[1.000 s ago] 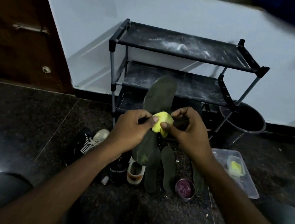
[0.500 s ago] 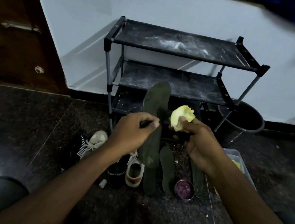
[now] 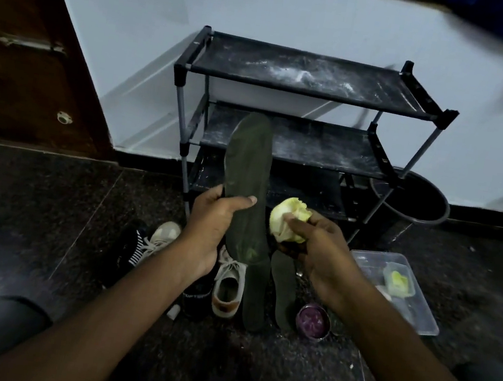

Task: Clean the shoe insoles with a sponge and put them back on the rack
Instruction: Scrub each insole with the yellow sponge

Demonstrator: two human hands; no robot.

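Note:
My left hand (image 3: 212,217) grips a dark green insole (image 3: 248,170) at its middle, holding it upright in front of the black three-shelf rack (image 3: 306,91). My right hand (image 3: 313,247) squeezes a crumpled yellow sponge (image 3: 288,218) just to the right of the insole, a little apart from it. Two more dark insoles (image 3: 283,288) lie side by side on the floor below my hands.
A white sneaker (image 3: 228,287), a black striped shoe (image 3: 132,248) and another pale shoe (image 3: 163,236) sit on the dark floor. A small purple tin (image 3: 312,321), a clear plastic tray (image 3: 420,314) holding a second sponge, and a dark bucket (image 3: 412,206) are at the right. A brown door stands left.
The sponge has come off the insole: my right hand has drawn it out to the right. My left hand keeps the insole upright.

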